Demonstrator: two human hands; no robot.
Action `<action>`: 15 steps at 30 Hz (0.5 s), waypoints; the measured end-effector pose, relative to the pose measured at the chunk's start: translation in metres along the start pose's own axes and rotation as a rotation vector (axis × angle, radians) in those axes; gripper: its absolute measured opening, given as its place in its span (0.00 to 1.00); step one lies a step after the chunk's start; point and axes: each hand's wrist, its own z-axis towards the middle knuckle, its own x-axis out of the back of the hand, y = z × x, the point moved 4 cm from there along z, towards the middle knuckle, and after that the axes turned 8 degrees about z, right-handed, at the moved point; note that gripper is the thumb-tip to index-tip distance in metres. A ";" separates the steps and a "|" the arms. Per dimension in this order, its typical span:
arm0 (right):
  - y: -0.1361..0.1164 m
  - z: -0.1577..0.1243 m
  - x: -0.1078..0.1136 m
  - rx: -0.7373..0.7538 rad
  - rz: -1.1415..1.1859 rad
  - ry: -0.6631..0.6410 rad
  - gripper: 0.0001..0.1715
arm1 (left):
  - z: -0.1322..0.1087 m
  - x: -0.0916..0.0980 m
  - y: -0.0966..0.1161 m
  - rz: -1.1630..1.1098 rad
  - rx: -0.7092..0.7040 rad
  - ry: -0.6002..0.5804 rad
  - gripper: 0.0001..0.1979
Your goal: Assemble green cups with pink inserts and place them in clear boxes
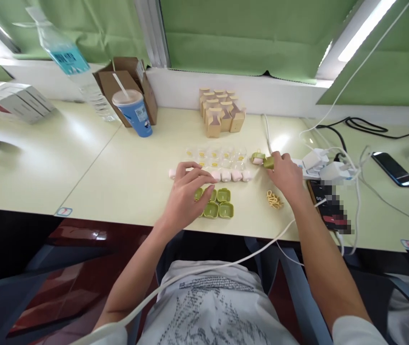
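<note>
Pale desk (118, 172) under green window blinds: my right hand (288, 176) is closed in a pinch on a small green case (269, 163) at the right end of the layout, where it touches a green-and-pink piece (257, 157) lying just to its left. My left hand (186, 197) is open with the fingers spread. Its tips rest on the row of pink pieces (231, 176), and its palm covers part of the green trays (222, 203) nearer to me. Beyond the pink row lie clear inserts with yellow dots (213, 154), and farther still is a cluster of small cardboard boxes (221, 114). A tangle of yellow bands (274, 199) sits near my right wrist. Risks, as I judge them: my spread left fingers could nudge the pink row out of line, and the white cable (262, 245) running under my right forearm could drag the bands or trays off the near edge. The lidded blue cup (134, 114), far left, stands well apart and seems no threat.
</note>
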 end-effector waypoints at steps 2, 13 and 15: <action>0.008 0.001 -0.006 0.007 0.088 0.057 0.25 | 0.000 0.000 -0.001 -0.004 0.001 0.003 0.07; 0.005 -0.049 0.006 0.528 1.044 0.413 0.27 | -0.009 -0.039 0.014 -0.383 0.121 -0.106 0.14; -0.022 -0.079 0.013 0.678 0.959 0.411 0.27 | -0.013 -0.051 0.015 -0.567 0.241 -0.154 0.27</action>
